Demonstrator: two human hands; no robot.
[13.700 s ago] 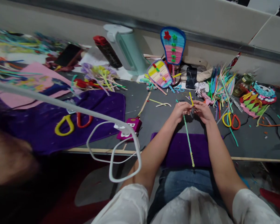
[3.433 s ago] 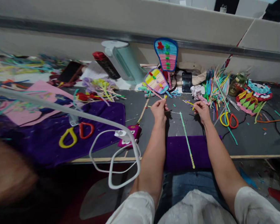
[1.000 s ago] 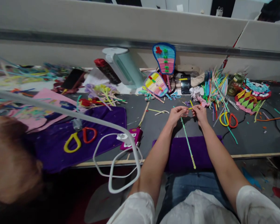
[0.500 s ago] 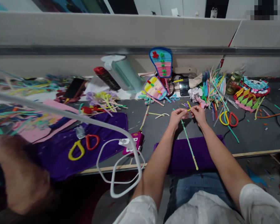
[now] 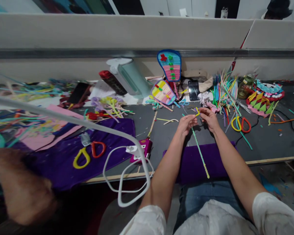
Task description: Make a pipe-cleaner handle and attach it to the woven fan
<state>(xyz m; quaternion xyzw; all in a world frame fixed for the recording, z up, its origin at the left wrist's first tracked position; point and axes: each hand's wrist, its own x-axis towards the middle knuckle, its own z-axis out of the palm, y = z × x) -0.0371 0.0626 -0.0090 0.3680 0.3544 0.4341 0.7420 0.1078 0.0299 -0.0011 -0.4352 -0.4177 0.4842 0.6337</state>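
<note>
Hands are closing back together at centre right of the frame after being spread apart a few seconds ago. Left hand [image 5: 186, 123] is pinching the top of the long green-to-yellow fuzzy pipe cleaner [image 5: 200, 152], which is trailing down across the purple felt mat [image 5: 186, 163] toward the lap. Right hand [image 5: 209, 117] is pinching a short bent yellow pipe-cleaner piece [image 5: 197, 111] against that top end. Reads as the short piece being twisted on. Yellow-and-red scissors [image 5: 240, 124] are lying just right, untouched.
</note>
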